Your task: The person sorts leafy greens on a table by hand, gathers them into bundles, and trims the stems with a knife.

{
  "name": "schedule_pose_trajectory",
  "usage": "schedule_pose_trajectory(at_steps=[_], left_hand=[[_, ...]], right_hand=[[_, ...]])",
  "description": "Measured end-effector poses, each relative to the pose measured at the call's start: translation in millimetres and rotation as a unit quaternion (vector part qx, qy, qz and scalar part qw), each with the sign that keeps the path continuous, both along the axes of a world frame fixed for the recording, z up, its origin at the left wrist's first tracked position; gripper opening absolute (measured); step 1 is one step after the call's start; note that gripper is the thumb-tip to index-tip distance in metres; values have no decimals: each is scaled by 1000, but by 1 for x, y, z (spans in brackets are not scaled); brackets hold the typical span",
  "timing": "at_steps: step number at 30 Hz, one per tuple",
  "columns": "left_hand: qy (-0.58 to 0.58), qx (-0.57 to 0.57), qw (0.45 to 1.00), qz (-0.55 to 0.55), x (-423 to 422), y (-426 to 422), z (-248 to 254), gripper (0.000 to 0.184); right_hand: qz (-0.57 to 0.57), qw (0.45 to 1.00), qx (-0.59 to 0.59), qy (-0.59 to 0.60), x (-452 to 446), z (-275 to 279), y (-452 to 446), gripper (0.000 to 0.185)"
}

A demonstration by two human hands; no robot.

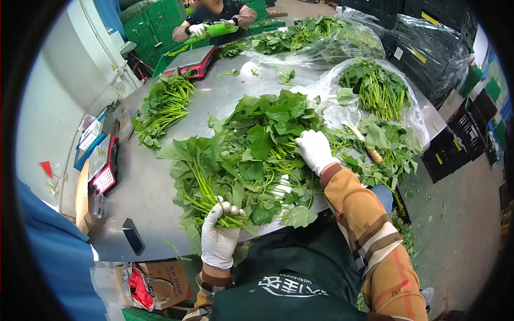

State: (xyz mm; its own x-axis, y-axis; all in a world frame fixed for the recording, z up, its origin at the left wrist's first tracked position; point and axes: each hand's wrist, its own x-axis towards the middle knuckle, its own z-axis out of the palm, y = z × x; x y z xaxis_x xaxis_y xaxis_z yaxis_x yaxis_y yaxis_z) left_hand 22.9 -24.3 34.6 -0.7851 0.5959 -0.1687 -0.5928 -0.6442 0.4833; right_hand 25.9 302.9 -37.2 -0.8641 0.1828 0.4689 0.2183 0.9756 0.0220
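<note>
Metal table [144, 192]: leafy greens [262, 143], scale [191, 60], 1 phone [133, 236].

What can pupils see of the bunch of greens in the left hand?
The bunch of greens has slender, bright green stems and broad leaves. The white-gloved left hand grips the stems near one end; they slant up and left in view, leaves at the far end. It is near the front edge of the metal table; its leaves merge with the pile, hiding its border.
</note>
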Motion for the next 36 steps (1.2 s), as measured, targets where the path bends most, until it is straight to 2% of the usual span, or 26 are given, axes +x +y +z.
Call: schedule_pose_trajectory(at_steps=[3, 4, 5, 6, 7, 8, 9, 12, 15, 17, 19, 20, 23, 24, 27, 29, 30, 31, 33, 34, 35, 36], left_hand=[[-4, -2, 1000, 7, -2, -2, 1, 20], [-7, -1, 1000, 9, -3, -3, 0, 19], [-8, -7, 1000, 14, -3, -3, -1, 18], [-9, -11, 1000, 17, -4, -2, -2, 18], [-12, -15, 1000, 19, -5, -1, -4, 17], [-14, -10, 1000, 15, -4, 0, -4, 17], [-16, -15, 1000, 16, -4, 2, -4, 17], [-8, -8, 1000, -1, -1, 8, -2, 17], [-6, -14, 1000, -4, 0, 11, -2, 18], [-8, -19, 1000, 0, 1, 14, -1, 16], [0, -19, 1000, -7, 1, 14, -3, 16], [0, -28, 1000, -5, 2, 15, -1, 15], [-19, -26, 999, 4, 4, 17, 0, 18], [-15, -22, 1000, -1, 3, 16, -2, 18], [-7, -17, 1000, -11, 3, 16, -1, 17], [2, -16, 1000, -20, 1, 15, -4, 17], [12, -20, 1000, -19, 1, 16, -5, 17], [22, -26, 999, -16, 1, 17, -7, 18], [18, -33, 999, -18, -2, 18, -10, 18], [17, -36, 999, -20, -4, 18, -11, 18], [17, -39, 999, -22, -6, 17, -12, 17], [20, -32, 999, -27, -6, 17, -11, 17]], right_hand=[[-34, 999, 13, -33, -2, 10, 9, 8], [-32, 999, -8, -1, -4, 17, 14, 7], [-6, 989, -121, 89, 0, 27, 16, 9], [21, 931, -334, 146, 4, 44, 17, 12], [46, 825, -528, 195, 8, 59, 20, 15], [55, 739, -622, 254, 13, 67, 27, 19], [-6, 720, -646, 252, 21, 74, 35, 18], [3, 823, -519, 230, 42, 55, 64, 18], [-36, 716, -638, 283, 72, 62, 58, 20], [-24, 716, -646, 264, 88, 64, 56, 23], [-16, 635, -705, 315, 98, 76, 40, 25], [-29, 611, -722, 322, 102, 74, 41, 28], [21, 552, -745, 373, 110, 67, 39, 28], [-51, 648, -698, 302, 115, 71, 37, 23], [-66, 791, -601, 93, 120, 53, 42, 17], [-92, 769, -617, 144, 120, 54, 40, 18], [-15, 743, -639, 197, 124, 67, 39, 18], [-33, 685, -683, 252, 129, 100, 26, 18], [46, 602, -714, 356, 133, 109, 36, 16], [-9, 683, -651, 331, 138, 115, 35, 18], [-55, 772, -589, 234, 138, 103, 46, 20], [-106, 866, -459, 171, 140, 83, 59, 21]])
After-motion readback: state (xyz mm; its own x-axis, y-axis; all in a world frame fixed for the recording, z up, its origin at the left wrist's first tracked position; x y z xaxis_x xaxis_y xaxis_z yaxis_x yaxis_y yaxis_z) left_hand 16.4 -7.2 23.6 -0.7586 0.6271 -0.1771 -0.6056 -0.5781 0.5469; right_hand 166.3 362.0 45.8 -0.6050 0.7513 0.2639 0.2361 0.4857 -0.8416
